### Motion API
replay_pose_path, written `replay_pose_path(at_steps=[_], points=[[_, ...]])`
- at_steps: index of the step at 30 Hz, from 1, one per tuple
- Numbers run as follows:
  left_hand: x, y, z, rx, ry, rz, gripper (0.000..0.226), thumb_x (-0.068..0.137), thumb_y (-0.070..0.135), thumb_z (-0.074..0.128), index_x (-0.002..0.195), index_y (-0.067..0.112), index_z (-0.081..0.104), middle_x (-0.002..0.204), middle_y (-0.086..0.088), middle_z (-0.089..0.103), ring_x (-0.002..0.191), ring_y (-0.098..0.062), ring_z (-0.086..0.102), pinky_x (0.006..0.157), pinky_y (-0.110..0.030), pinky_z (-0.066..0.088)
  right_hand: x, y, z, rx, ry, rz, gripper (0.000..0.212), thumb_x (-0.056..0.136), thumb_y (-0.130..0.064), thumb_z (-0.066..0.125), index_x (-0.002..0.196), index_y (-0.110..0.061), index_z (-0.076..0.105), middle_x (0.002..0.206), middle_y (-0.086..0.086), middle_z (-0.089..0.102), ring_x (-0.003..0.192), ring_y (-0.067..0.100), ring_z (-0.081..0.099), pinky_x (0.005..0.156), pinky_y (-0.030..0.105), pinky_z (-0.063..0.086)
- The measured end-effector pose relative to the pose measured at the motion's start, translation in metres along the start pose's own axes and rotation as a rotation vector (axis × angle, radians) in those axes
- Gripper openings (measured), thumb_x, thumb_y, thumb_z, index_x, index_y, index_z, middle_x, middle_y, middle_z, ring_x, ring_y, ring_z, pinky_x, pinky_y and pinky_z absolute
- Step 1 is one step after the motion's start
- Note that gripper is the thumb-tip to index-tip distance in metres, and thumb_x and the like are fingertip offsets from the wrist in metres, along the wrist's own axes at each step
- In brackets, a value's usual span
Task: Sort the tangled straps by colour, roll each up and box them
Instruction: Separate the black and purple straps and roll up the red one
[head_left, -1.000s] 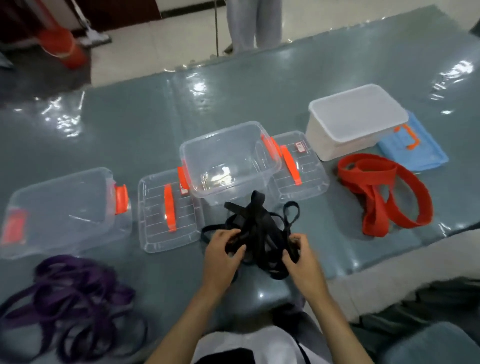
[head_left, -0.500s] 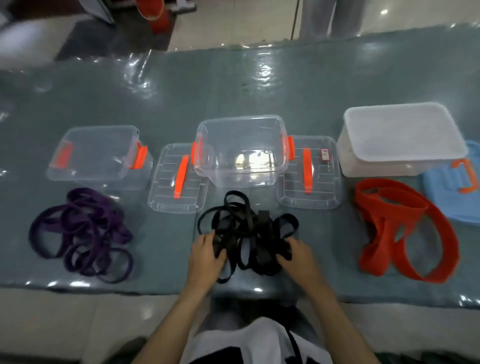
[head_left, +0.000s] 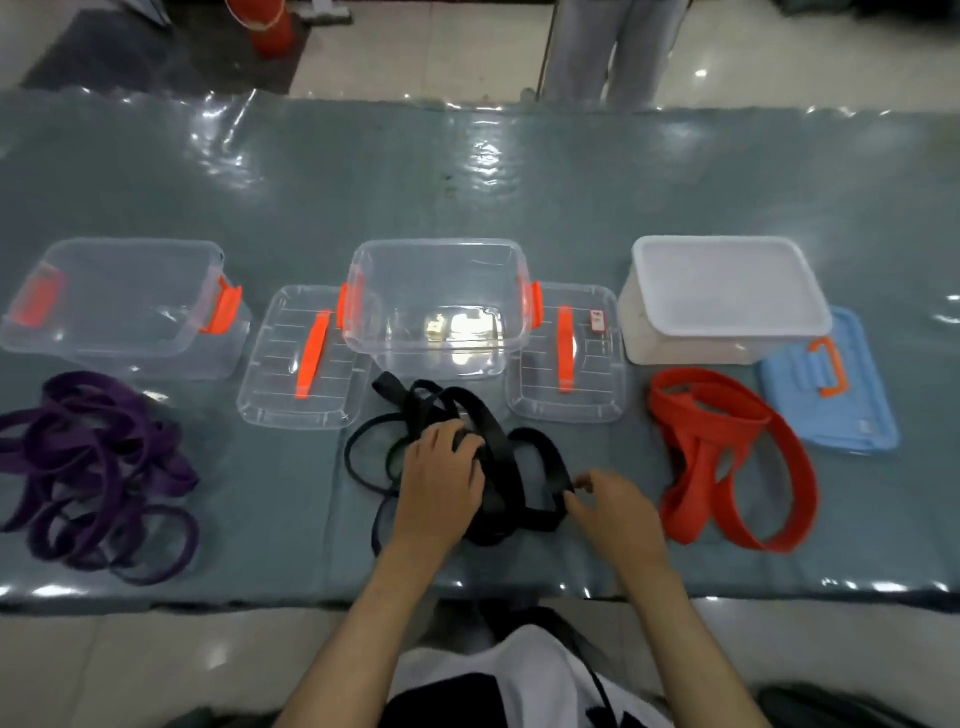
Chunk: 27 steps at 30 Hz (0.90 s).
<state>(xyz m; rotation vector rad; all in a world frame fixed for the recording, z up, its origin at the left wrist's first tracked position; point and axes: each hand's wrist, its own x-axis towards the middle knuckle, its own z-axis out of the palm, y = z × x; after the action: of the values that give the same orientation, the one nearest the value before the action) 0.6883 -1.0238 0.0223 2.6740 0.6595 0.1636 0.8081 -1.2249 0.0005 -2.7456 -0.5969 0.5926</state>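
The fingers (head_left: 582, 486) of the right hand (head_left: 618, 514) pinch a loop of the black strap (head_left: 498, 467), and the left hand (head_left: 441, 478) curls its fingers over the pile. The black strap lies in a heap on the worktop (head_left: 467, 208), just in front of the middle clear box (head_left: 439, 301). A hard pull could tighten the knots. The heap points no clear way; it spreads mostly left to right.

Dim, soft overhead light glares off the table cover (head_left: 467, 171); edges seemingly blurred.
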Motion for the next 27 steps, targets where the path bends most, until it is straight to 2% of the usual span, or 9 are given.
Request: replay_pose_path(at_steps=[4,11,15,18,20,23,25,27], points=[[0.012,0.034,0.02,-0.02,-0.102,0.126,0.026,0.098,0.02,0.061,0.122,0.018,0.07,0.135,-0.004,0.06,0.131,-0.026,0.054,0.104,-0.041,0.045,-0.014,0.024,-0.018,0.066,0.073,0.053,0.035,0.097,-0.031,0.069,0.128,-0.015,0.067,0.127,0.007,0.069,0.119,0.03,0.066,0.094,0.044,0.054],[0.03,0.087,0.044,0.096,-0.263,0.24,0.032,0.102,0.026,0.049,0.13,0.024,0.064,0.138,0.002,0.054,0.133,-0.021,0.048,0.106,-0.037,0.04,-0.014,0.089,-0.054,0.208,0.211,0.093,0.033,0.094,-0.015,0.073,0.126,-0.011,0.068,0.115,0.013,0.072,0.108,0.036,0.068,0.09,0.046,0.055],[0.05,0.129,0.062,0.198,-0.36,0.22,0.036,0.103,0.03,0.047,0.137,0.028,0.059,0.143,0.004,0.05,0.136,-0.021,0.044,0.107,-0.038,0.037,0.007,0.132,-0.074,0.248,0.213,0.057,0.03,0.094,-0.012,0.071,0.124,-0.01,0.067,0.113,0.014,0.07,0.108,0.037,0.067,0.09,0.051,0.054],[0.058,0.17,0.08,0.195,-0.447,0.22,0.036,0.103,0.033,0.049,0.138,0.027,0.056,0.141,0.0,0.052,0.133,-0.025,0.048,0.104,-0.04,0.04,0.02,0.165,-0.086,0.271,0.173,0.029,0.032,0.094,-0.013,0.072,0.126,-0.009,0.068,0.116,0.014,0.069,0.111,0.037,0.065,0.094,0.05,0.053],[0.06,0.195,0.096,0.171,-0.513,0.227,0.043,0.104,0.043,0.05,0.143,0.025,0.052,0.141,-0.003,0.056,0.133,-0.028,0.051,0.104,-0.041,0.044,0.027,0.187,-0.092,0.278,0.152,0.001,0.033,0.092,-0.012,0.074,0.124,-0.009,0.068,0.116,0.015,0.065,0.111,0.039,0.064,0.096,0.048,0.051],[0.057,0.222,0.121,-0.019,-0.678,0.079,0.071,0.097,0.057,0.061,0.156,0.025,0.036,0.144,-0.011,0.059,0.133,-0.033,0.056,0.107,-0.047,0.047,0.04,0.216,-0.099,0.287,0.152,-0.029,0.037,0.088,-0.008,0.077,0.124,-0.006,0.067,0.115,0.017,0.061,0.109,0.042,0.063,0.096,0.049,0.051],[0.053,0.232,0.137,-0.107,-0.758,-0.031,0.087,0.092,0.052,0.07,0.161,0.033,0.022,0.143,-0.011,0.062,0.129,-0.035,0.061,0.105,-0.045,0.05,0.047,0.23,-0.103,0.311,0.182,-0.045,0.044,0.086,-0.005,0.077,0.128,-0.005,0.066,0.12,0.018,0.059,0.112,0.043,0.062,0.098,0.051,0.051],[0.048,0.236,0.152,-0.109,-0.779,-0.09,0.095,0.087,0.043,0.074,0.161,0.038,0.015,0.138,-0.01,0.065,0.123,-0.035,0.065,0.101,-0.043,0.053,0.053,0.239,-0.107,0.372,0.211,-0.069,0.052,0.087,-0.002,0.076,0.137,-0.008,0.062,0.131,0.016,0.056,0.121,0.04,0.059,0.105,0.048,0.049]])
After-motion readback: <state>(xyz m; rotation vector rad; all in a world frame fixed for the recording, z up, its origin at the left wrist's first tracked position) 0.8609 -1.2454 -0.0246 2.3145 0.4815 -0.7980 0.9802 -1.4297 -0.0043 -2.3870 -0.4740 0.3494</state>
